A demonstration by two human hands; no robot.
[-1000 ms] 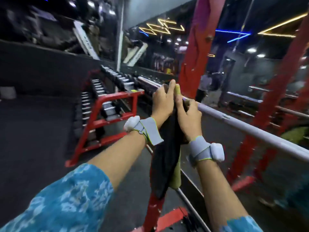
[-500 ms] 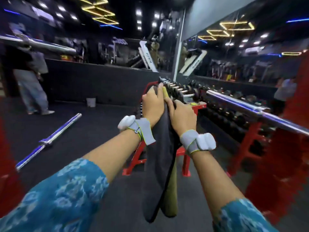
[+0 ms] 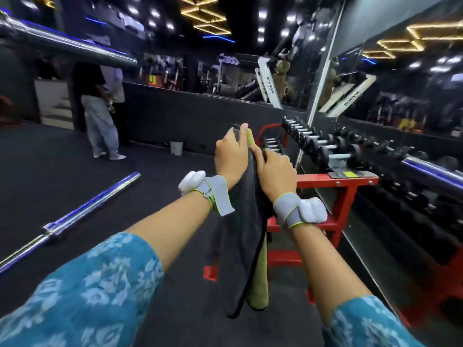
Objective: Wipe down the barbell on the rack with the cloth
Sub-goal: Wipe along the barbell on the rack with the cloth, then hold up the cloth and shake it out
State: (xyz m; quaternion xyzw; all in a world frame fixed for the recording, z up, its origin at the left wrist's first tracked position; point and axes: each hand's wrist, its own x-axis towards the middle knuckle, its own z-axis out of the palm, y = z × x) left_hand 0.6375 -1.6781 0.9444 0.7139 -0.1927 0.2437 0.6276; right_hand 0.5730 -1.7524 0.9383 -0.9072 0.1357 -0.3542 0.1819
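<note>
Open floor (image 3: 155, 171) ahead of the left hand (image 3: 231, 156); a red dumbbell rack (image 3: 335, 182) blocks beyond the right hand (image 3: 274, 171); loose bar (image 3: 82, 211) lies left

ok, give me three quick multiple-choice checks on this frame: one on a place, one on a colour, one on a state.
1. Where is the loose barbell?
A. on the floor, left of the arms
B. across a bench
C. leaning on the wall

2. What colour is the dumbbell rack frame?
A. blue
B. red
C. yellow

3. What state is the cloth in?
A. spread out flat
B. draped over a bar
C. gripped by the left hand and right hand, hanging down

Answers:
1 A, it lies flat on the dark floor at left.
2 B, its uprights and shelf edge are red.
3 C, both hands grip its top and the rest hangs between the forearms.
</note>
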